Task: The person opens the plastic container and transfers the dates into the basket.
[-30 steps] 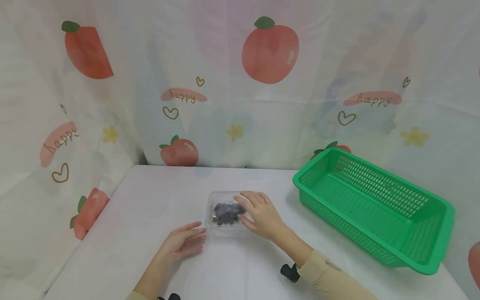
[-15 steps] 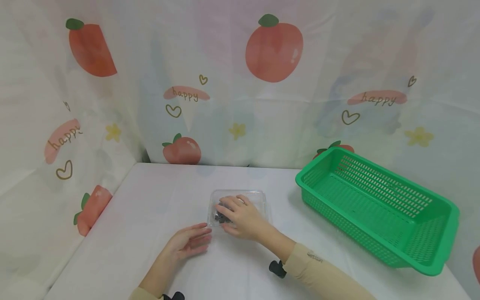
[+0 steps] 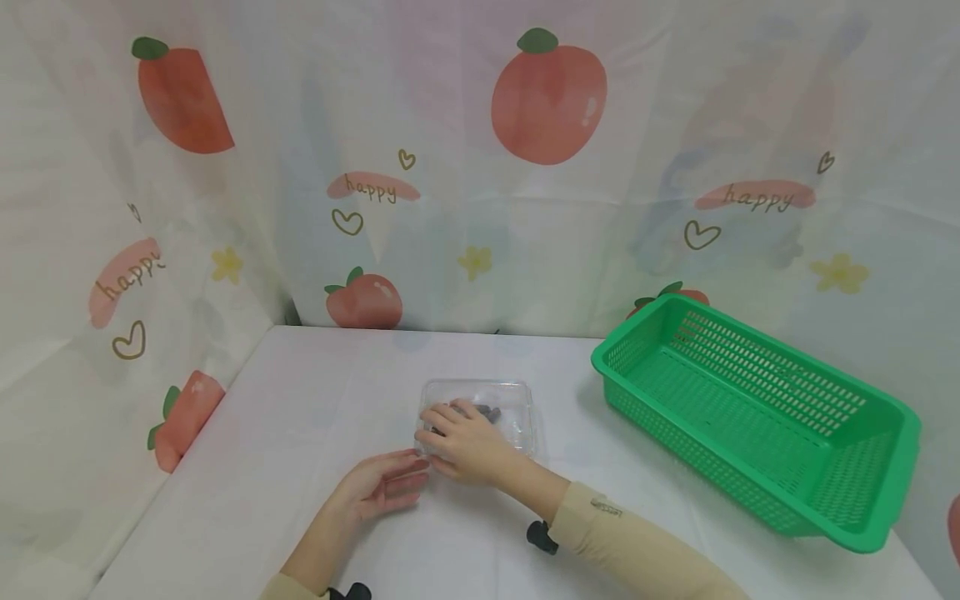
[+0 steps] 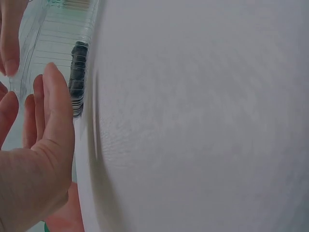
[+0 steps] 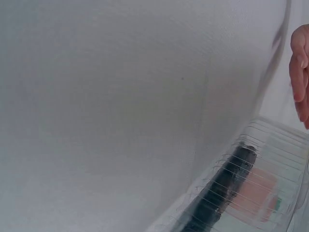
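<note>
A clear plastic box (image 3: pixel 517 429) with a lid stands on the table, holding a dark, lumpy row of contents (image 3: pixel 491 412) in its bottom. My right hand (image 3: pixel 474 446) lies over its near left part, fingers spread and gently bent across the lid, hiding much of the contents. At the box's near left corner is my left hand (image 3: pixel 378 487), its fingers straight and palm turned toward the box. In the left wrist view, a right finger (image 4: pixel 9 46) reaches the box's rim, and the left fingers (image 4: pixel 58 96) come right up beside its wall. The left hand grips nothing.
A green perforated basket (image 3: pixel 738 417) stands at the right of the white table (image 3: pixel 322 383). Behind and to the left hangs a curtain (image 3: pixel 450 225) printed with fruit. Black wrist cameras (image 3: pixel 542 537) sit at both cuffs.
The right hand has moved left and slightly down across the box to its near left corner, uncovering the right part. The left hand has shifted slightly right, closer to the box.
</note>
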Demonstrator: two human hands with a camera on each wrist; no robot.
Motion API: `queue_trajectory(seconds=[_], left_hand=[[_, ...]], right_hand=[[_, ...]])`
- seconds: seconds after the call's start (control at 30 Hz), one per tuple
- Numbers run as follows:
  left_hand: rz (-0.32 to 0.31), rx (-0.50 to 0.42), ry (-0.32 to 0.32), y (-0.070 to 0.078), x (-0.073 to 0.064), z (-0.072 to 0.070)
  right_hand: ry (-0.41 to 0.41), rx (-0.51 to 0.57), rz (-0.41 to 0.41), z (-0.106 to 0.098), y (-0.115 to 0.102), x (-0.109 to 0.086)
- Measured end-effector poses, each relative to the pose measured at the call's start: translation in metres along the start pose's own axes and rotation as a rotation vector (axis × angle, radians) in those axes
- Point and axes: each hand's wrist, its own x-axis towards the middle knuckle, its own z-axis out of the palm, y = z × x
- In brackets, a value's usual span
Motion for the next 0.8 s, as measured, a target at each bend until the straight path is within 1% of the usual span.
queue_trajectory(seconds=[0.3, 0.5, 0.67, 0.8], left_hand=[[0.021, 0.053, -0.012, -0.0018, 0.0011, 0.0033], [0.025, 0.060, 0.005, -0.0022, 0.0018, 0.0045], [0.028, 0.065, -0.009, -0.0020, 0.0023, 0.0035], [0.034, 0.067, -0.022, -0.0019, 0.0018, 0.0031]], right_hand=[[0.015, -0.023, -0.023, 0.0029, 0.0001, 0.0033], [0.020, -0.018, -0.031, 0.0029, -0.0002, 0.0044], [0.029, -0.015, -0.031, 0.0018, -0.0004, 0.0052], [0.015, -0.013, -0.029, 0.0020, -0.0007, 0.0052]])
